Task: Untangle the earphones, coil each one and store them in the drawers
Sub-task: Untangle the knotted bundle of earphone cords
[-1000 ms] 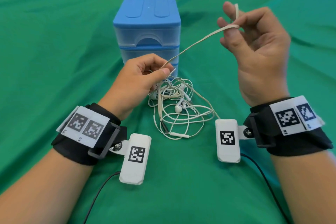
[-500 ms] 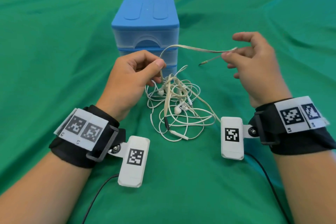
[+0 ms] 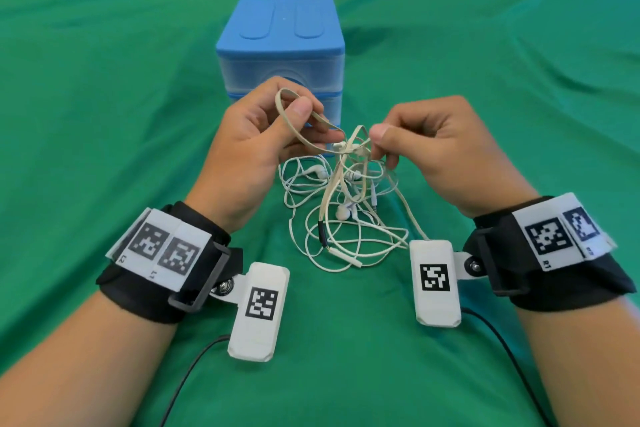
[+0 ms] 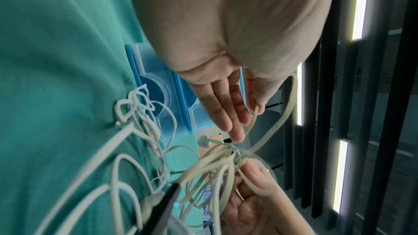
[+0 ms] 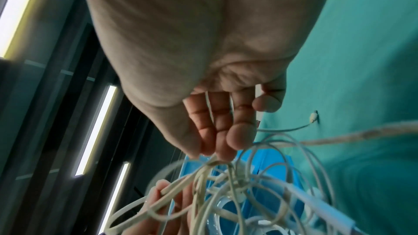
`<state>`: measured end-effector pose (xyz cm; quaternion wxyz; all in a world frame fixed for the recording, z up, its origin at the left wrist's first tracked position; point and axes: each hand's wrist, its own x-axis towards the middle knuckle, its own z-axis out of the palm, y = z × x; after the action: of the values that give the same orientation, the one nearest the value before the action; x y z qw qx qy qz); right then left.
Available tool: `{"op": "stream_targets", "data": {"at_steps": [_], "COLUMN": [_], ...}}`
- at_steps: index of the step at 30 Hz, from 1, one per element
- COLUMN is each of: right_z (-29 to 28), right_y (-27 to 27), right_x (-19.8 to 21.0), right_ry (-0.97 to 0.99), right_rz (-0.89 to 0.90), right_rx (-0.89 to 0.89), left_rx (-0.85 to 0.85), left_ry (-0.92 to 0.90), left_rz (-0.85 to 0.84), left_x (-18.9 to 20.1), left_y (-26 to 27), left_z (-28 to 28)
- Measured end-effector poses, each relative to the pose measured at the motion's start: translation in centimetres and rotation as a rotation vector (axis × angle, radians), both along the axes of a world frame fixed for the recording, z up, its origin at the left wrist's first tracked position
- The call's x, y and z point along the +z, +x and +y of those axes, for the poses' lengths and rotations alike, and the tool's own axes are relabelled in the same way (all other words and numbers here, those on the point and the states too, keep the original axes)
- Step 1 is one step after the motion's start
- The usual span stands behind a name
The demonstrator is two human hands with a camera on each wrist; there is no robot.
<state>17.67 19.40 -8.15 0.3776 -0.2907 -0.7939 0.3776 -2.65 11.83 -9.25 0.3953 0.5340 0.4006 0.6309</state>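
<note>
A tangle of earphones (image 3: 346,222) lies on the green cloth, one with a flat beige cable (image 3: 327,194), others thin and white with earbuds (image 3: 343,213). My left hand (image 3: 308,114) pinches a loop of the beige cable between thumb and fingers, lifted above the pile. My right hand (image 3: 375,146) pinches the knot where several strands cross, just right of the left hand. The left wrist view shows the beige cable (image 4: 282,113) running past the left fingers (image 4: 235,113). In the right wrist view the right fingertips (image 5: 221,142) grip bunched strands (image 5: 212,165).
A blue drawer unit (image 3: 280,42) with translucent drawers, all closed, stands right behind the hands. Green cloth (image 3: 104,114) covers the table on all sides. White camera modules (image 3: 259,308) hang from both wrists, with black leads trailing toward the near edge.
My right hand has dropped from high on the right to the knot beside the left hand. The beige cable, earlier stretched between the hands, now forms a loop in the left hand.
</note>
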Motion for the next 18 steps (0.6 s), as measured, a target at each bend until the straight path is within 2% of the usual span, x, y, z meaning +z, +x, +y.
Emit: {"op": "stream_targets", "data": {"at_steps": [3, 8, 13, 16, 18], "right_z": [-0.17, -0.38, -0.22, -0.23, -0.24], "right_y": [-0.11, -0.01, -0.24, -0.52, -0.49], "right_x": [-0.26, -0.22, -0.50, -0.42, -0.21], "right_ry": [-0.121, -0.161, -0.064, 0.037, 0.109], "right_rz": [-0.010, -0.116, -0.247, -0.193, -0.164], "right_rx": [0.056, 0.212, 0.137, 0.070, 0.047], "left_rx": [-0.033, -0.019, -0.019, -0.001, 0.116], "left_ry": [0.004, -0.014, -0.030, -0.021, -0.008], "left_rz": [-0.030, -0.062, -0.058, -0.048, 0.058], "left_x": [0.10, 0.18, -0.04, -0.11, -0.33], "left_y": [0.02, 0.01, 0.03, -0.14, -0.40], "left_z": [-0.01, 0.07, 0.18, 0.26, 0.41]}}
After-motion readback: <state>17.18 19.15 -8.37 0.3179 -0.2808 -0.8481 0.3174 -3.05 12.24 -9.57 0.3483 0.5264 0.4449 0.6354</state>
